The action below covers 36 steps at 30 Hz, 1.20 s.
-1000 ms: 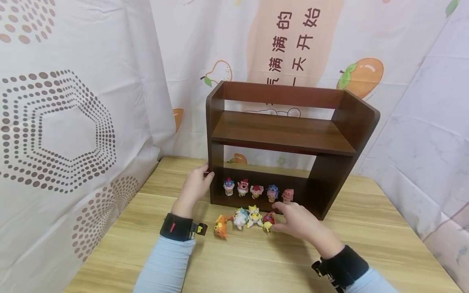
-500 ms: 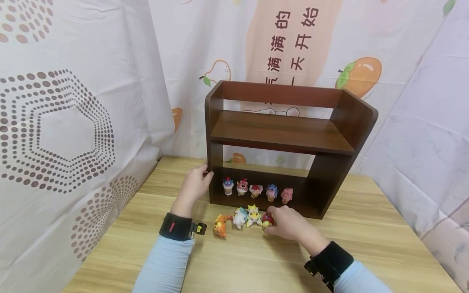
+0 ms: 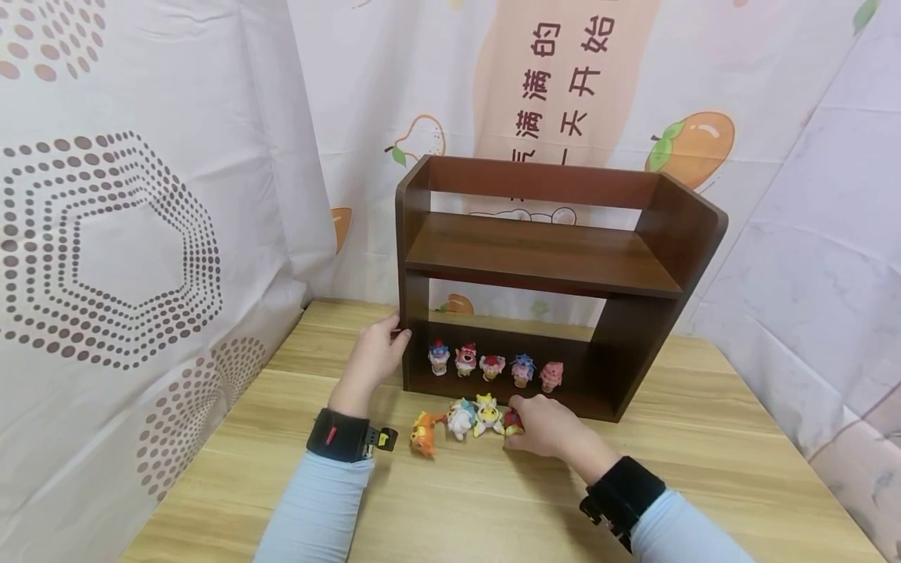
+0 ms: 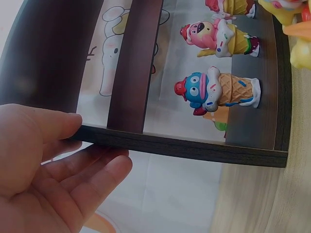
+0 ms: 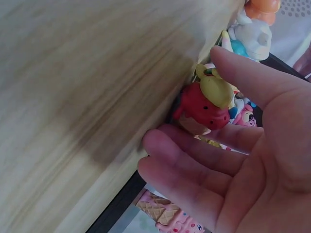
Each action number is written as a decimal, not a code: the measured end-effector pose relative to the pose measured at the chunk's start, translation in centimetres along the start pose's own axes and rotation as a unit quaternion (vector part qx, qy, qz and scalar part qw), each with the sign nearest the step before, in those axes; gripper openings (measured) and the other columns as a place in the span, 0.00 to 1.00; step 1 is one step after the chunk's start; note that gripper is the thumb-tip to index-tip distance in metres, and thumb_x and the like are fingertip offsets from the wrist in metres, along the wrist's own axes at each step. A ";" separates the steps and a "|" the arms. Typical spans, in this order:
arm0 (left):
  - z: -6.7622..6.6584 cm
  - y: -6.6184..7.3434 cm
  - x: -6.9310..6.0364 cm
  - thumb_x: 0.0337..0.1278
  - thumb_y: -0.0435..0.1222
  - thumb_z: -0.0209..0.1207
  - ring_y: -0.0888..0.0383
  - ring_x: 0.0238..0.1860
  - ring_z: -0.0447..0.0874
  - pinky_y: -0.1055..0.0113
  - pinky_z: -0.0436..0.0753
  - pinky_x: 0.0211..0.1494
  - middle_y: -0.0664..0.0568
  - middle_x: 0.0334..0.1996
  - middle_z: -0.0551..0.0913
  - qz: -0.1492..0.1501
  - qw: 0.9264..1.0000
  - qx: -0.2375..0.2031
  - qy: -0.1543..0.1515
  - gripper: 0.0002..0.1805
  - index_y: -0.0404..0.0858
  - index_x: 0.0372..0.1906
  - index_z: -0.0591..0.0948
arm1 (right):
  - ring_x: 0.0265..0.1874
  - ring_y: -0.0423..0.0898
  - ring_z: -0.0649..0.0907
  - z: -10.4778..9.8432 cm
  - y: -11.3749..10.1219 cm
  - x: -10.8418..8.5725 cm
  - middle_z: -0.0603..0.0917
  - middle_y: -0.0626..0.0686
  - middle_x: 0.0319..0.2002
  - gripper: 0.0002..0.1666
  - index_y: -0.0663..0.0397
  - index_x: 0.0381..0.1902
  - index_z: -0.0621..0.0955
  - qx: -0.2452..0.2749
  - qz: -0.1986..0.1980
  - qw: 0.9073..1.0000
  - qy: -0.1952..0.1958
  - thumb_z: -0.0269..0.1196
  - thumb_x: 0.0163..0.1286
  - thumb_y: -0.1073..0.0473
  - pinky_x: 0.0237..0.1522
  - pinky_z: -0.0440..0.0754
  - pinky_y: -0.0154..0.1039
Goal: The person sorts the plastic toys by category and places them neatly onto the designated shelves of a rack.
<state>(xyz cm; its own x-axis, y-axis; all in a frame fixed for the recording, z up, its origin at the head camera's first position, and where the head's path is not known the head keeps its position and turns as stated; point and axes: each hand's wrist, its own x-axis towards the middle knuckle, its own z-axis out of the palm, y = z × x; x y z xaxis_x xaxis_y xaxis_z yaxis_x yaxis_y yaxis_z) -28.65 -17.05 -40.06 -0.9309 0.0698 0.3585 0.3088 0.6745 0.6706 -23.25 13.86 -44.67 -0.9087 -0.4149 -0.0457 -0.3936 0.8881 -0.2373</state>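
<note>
My left hand (image 3: 375, 353) grips the left side panel of the dark brown shelf (image 3: 545, 250); the left wrist view shows thumb and fingers on either side of the panel edge (image 4: 194, 149). My right hand (image 3: 552, 430) has its thumb and fingers round a red and yellow figurine (image 3: 513, 422), seen closer in the right wrist view as a red head (image 5: 201, 109). Left of it on the table lie a yellow and white figurine (image 3: 487, 417), a white and teal one (image 3: 461, 421) and an orange one (image 3: 424, 435). Part of the held figurine is hidden by my hand.
Several ice-cream-cone figurines stand in a row on the lower shelf board, from a blue one (image 3: 439, 358) at the left to a pink one (image 3: 551, 376). The wooden table (image 3: 450, 508) extends in front, and a printed curtain (image 3: 366, 94) hangs behind.
My right hand has moved left and closed round the red and yellow figurine, uncovering the pink cone figurine behind it. My left hand stays on the shelf panel.
</note>
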 end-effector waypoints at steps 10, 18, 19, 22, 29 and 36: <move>0.0 0.0 -0.1 0.75 0.38 0.56 0.42 0.59 0.82 0.50 0.81 0.60 0.35 0.64 0.77 -0.001 1.000 -0.008 -0.001 0.26 0.29 0.71 0.72 | 0.23 0.43 0.74 0.4 0.1 0.6 0.76 0.46 0.27 0.31 0.55 0.49 0.82 -0.012 0.019 1.000 -0.010 0.79 0.53 0.45 0.27 0.74 0.42; 0.0 0.1 -0.1 0.75 0.38 0.55 0.42 0.59 0.81 0.50 0.80 0.61 0.36 0.64 0.78 0.001 1.000 -0.004 0.000 0.26 0.30 0.71 0.73 | 0.23 0.43 0.75 0.5 0.3 0.7 0.76 0.46 0.27 0.31 0.55 0.49 0.82 -0.012 0.019 1.000 -0.015 0.79 0.54 0.45 0.27 0.75 0.42; 0.0 0.2 -0.1 0.75 0.38 0.56 0.42 0.60 0.81 0.49 0.80 0.61 0.36 0.63 0.78 0.002 1.000 -0.003 0.001 0.26 0.29 0.71 0.73 | 0.24 0.43 0.75 0.5 0.4 0.7 0.76 0.46 0.28 0.30 0.55 0.49 0.82 -0.012 0.017 1.000 -0.015 0.79 0.54 0.46 0.28 0.75 0.42; 0.0 0.2 -0.1 0.75 0.37 0.56 0.42 0.59 0.81 0.49 0.80 0.61 0.35 0.63 0.78 0.004 1.000 -0.001 0.001 0.26 0.29 0.70 0.73 | 0.24 0.44 0.75 0.4 0.5 0.5 0.77 0.46 0.28 0.26 0.52 0.47 0.81 -0.009 0.010 1.000 -0.016 0.78 0.54 0.51 0.28 0.75 0.42; 0.0 0.2 -0.1 0.75 0.38 0.56 0.43 0.59 0.81 0.49 0.80 0.61 0.35 0.63 0.78 0.003 1.000 0.001 0.003 0.26 0.29 0.70 0.73 | 0.26 0.45 0.74 -0.1 0.8 0.1 0.78 0.47 0.30 0.28 0.51 0.53 0.81 -0.004 -0.005 1.000 -0.025 0.74 0.52 0.66 0.30 0.74 0.44; -0.1 0.3 -0.2 0.75 0.38 0.56 0.42 0.59 0.81 0.49 0.80 0.61 0.35 0.63 0.78 0.003 1.000 0.002 0.004 0.26 0.29 0.70 0.73 | 0.25 0.46 0.76 -0.1 1.0 -0.2 0.79 0.51 0.33 0.36 0.60 0.60 0.75 0.014 0.019 0.999 -0.030 0.75 0.54 0.64 0.27 0.73 0.43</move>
<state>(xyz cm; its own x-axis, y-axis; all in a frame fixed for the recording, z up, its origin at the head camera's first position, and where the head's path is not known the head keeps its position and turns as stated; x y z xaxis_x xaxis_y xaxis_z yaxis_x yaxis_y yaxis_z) -28.38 -16.92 -39.86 -0.9276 0.0688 0.3673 0.3138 0.6772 0.6655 -23.48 14.82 -44.79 -0.9128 -0.3921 -0.1141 -0.3532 0.8983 -0.2612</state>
